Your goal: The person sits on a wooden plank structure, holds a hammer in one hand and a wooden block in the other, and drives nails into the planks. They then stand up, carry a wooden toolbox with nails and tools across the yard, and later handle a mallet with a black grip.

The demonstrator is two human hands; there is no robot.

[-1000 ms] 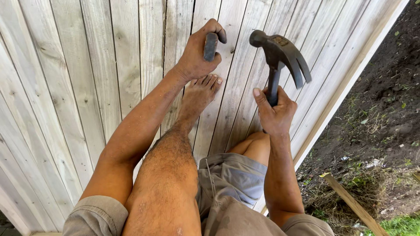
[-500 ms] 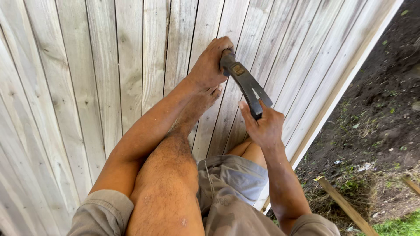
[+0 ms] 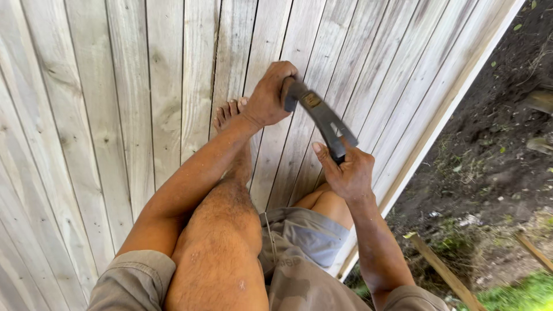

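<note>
2 hands on the job: the right hand [image 3: 348,173] is clenched round the dark grip of a steel claw hammer with a black handle [image 3: 322,122], and the left hand [image 3: 269,95] is closed in a fist right at the hammer head, on the weathered grey wooden plank panel [image 3: 115,115]. Can't tell what the left fist pinches; whatever it is sits hidden under the fingers, likely a nail or punch.

Hammer head is down at the boards, about mid-width of the panel and toward its far end, touching or just beside the left fist. The bare left foot [image 3: 230,115] lies flat on the same plank run, just beside the fist.

Judgement on doing this well:
- Grip is low on the handle, good leverage; keep it there.
- Short light taps while the left fingers are that close to the face.
- Strike square to the board, not the slanted path the handle shows now.
- Toes are near the strike line; shift them off.
- The panel's right edge, trimmed with a pale rail [image 3: 438,126], borders dark soil [image 3: 495,161]; stay seated well inboard.
</note>
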